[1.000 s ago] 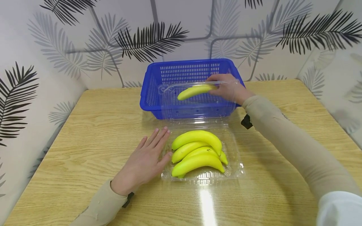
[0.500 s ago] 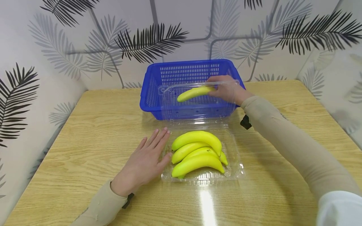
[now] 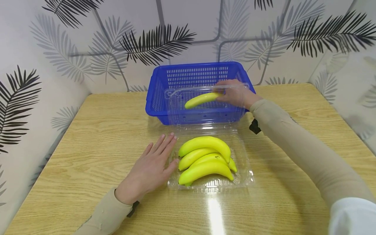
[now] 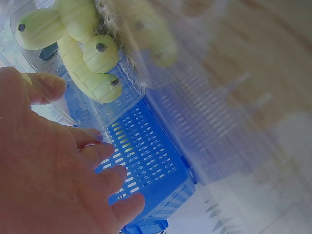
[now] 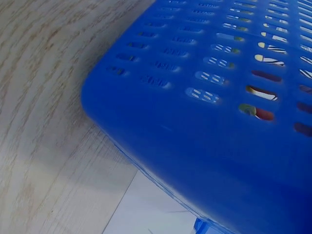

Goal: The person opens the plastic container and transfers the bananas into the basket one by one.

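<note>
In the head view, my right hand (image 3: 233,93) reaches into the blue plastic basket (image 3: 151,94) and grips one end of a yellow banana (image 3: 198,101). That banana shows through the raised clear lid of a plastic clamshell box (image 3: 242,166). Several bananas (image 3: 205,171) lie stacked in the box's lower half. My left hand (image 3: 147,173) lies at the box's left edge with its fingers extended. In the left wrist view, the fingers of that hand (image 4: 58,161) are beside the clear plastic wall. The basket's side (image 5: 170,122) hides most of my right hand in the right wrist view.
A wooden table (image 3: 100,130) carries the box and the basket. Behind it stands a wall (image 3: 194,19) with a leaf pattern. The basket is right behind the box, with the raised lid in front of its near side.
My right hand and the banana have sunk slightly lower in the basket, the banana's free end tipping down. The left hand and the box stay put.
</note>
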The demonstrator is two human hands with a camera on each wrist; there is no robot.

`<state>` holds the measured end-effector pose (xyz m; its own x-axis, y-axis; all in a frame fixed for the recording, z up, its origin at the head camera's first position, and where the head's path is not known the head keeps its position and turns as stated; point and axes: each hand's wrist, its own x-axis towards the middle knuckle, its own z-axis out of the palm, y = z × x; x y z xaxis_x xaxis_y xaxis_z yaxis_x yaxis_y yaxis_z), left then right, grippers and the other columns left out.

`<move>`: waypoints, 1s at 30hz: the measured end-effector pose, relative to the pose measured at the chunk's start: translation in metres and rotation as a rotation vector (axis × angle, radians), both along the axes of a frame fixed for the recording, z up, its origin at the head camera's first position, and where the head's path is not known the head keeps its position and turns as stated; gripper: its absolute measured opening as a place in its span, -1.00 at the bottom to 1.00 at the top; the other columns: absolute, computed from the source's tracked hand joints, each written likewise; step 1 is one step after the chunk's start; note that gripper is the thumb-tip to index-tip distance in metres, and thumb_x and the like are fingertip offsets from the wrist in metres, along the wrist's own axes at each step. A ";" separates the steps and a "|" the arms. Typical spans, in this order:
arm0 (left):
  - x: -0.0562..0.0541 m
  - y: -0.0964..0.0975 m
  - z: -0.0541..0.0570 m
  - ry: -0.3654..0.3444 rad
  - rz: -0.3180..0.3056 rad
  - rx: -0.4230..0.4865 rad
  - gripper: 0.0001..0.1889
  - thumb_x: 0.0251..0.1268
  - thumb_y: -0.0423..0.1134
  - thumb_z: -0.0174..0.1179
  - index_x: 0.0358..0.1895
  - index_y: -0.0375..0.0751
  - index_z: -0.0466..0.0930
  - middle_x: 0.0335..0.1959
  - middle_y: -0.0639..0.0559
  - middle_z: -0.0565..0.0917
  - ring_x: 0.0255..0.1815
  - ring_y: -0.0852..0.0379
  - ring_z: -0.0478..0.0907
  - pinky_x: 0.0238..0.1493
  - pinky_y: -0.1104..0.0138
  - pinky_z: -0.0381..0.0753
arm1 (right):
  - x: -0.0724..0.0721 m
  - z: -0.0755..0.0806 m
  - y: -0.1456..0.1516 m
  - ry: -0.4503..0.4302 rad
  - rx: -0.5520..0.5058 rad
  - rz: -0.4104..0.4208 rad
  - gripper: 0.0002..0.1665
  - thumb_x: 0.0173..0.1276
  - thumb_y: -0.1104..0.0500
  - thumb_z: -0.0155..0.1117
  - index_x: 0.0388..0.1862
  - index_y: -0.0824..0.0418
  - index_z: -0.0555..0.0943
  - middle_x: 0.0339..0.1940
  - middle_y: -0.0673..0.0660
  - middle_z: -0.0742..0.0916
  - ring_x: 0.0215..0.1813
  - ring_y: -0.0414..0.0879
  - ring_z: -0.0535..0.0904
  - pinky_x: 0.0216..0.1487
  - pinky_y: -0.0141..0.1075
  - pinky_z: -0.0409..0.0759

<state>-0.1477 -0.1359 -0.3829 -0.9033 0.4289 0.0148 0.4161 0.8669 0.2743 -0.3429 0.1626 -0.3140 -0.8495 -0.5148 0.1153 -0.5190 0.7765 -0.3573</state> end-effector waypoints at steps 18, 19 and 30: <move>0.000 0.001 0.001 0.002 -0.004 -0.004 -0.31 0.55 0.14 -0.22 0.60 -0.03 -0.09 0.60 0.13 -0.12 0.58 0.10 -0.25 0.52 -0.01 -0.13 | -0.004 -0.002 0.000 -0.093 0.048 0.036 -0.71 0.27 0.22 0.35 -0.04 0.27 0.69 -0.10 0.19 0.75 -0.04 0.10 0.63 0.03 0.00 0.54; 0.000 0.001 0.000 0.006 -0.005 -0.003 -0.31 0.55 0.14 -0.21 0.60 -0.03 -0.09 0.60 0.13 -0.11 0.58 0.10 -0.25 0.52 -0.01 -0.13 | -0.004 -0.002 0.000 -0.093 0.050 0.038 -0.72 0.27 0.22 0.35 -0.05 0.27 0.69 -0.10 0.19 0.75 -0.04 0.10 0.63 0.03 0.00 0.55; 0.000 0.000 0.001 0.002 -0.004 0.008 -0.31 0.55 0.13 -0.18 0.60 -0.03 -0.08 0.60 0.12 -0.11 0.58 0.09 -0.24 0.52 -0.02 -0.12 | -0.006 -0.004 -0.002 -0.152 0.052 0.029 -0.66 0.28 0.20 0.38 0.01 0.29 0.66 -0.01 0.24 0.72 0.05 0.13 0.61 0.14 0.00 0.53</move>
<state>-0.1477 -0.1355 -0.3823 -0.9017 0.4320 0.0197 0.4197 0.8632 0.2807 -0.3493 0.1610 -0.3183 -0.8396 -0.5416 -0.0407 -0.4848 0.7811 -0.3936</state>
